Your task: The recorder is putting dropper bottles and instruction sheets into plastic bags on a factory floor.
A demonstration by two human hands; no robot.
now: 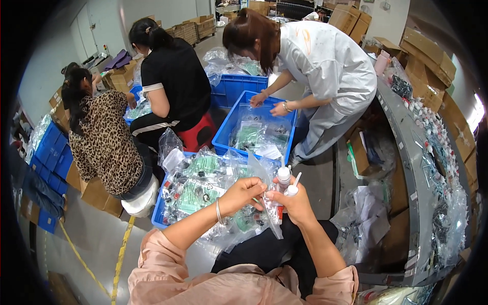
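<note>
Your floor (pixel 94 241): grey, yellow tape (pixel 122 249) stuck along it at 9 to 10 o'clock; a white stool (pixel 142 201) and a cardboard box (pixel 99 198) stand on it at 10. Near blue tub (pixel 157 212), your 11: heaped with clear bags (pixel 195 195), green contents showing; its base is hidden. Second blue tub (pixel 217 140), your 12: similar packs (pixel 250 133), white paper (pixel 269 151). Grey bench (pixel 416 183), your 2 to 3: top strewn with small white- and red-capped parts (pixel 434 129) and clear plastic (pixel 452 213).
</note>
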